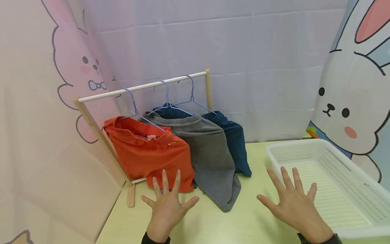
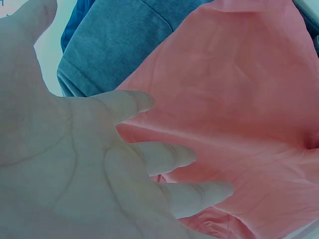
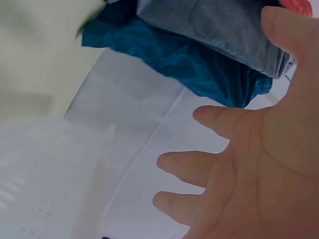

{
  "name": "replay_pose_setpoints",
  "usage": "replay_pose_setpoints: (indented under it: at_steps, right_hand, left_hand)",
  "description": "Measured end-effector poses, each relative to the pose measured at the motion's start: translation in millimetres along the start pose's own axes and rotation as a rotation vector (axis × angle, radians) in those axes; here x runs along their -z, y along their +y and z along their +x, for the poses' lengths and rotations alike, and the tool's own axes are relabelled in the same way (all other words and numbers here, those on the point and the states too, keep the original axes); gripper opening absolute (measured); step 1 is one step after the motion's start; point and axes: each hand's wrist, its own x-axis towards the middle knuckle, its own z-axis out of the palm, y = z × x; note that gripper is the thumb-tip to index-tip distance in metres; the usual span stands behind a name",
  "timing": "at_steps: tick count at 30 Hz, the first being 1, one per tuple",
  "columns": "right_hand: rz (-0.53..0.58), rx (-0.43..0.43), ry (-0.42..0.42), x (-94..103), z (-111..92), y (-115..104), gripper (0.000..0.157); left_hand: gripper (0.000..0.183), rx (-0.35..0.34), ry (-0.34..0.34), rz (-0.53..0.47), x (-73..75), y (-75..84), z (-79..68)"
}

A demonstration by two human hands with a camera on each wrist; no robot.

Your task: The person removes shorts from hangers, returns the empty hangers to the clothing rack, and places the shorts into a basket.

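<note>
Three garments hang by blue wire hangers from a small wooden rack. Nearest is an orange pair of pants or shorts, then a grey pair, with a dark blue one partly hidden behind. My left hand is spread with straight fingers in front of the orange garment, holding nothing; the left wrist view shows its palm facing the orange cloth. Fingers also spread, my right hand hovers beside the white basket, holding nothing. Its palm shows in the right wrist view, with the blue garment beyond.
The white plastic basket has a slotted bottom and stands at the right of the pale yellow table. White curtains with printed rabbits enclose the back and sides. One rack foot rests near the table's left edge.
</note>
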Motion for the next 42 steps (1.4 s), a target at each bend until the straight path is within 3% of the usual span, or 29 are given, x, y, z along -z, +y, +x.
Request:
replay_pose_setpoints:
  at_steps: [10,17,26,36,42]
  right_hand:
    - [0.036,0.181,0.1,25.6,20,-49,0.092]
    - [0.07,0.337,0.147,35.6,38,-83,0.093]
    - [0.178,0.5,0.109,36.3,65,-123,0.091]
    - [0.316,0.541,-0.037,40.2,95,-171,0.087]
    - [0.354,0.584,-0.031,38.0,111,-198,0.085]
  left_hand:
    - [0.12,0.028,0.051,-0.061,11.0,-11.8,0.2]
    - [0.129,0.046,0.042,-0.128,2.6,-12.4,10.4]
    - [0.135,0.079,0.087,-0.225,-10.0,-5.4,27.0]
    - [0.138,0.138,0.232,-0.274,-22.0,10.5,41.4]
    - [0.142,0.156,0.277,-0.32,-32.1,11.0,50.6]
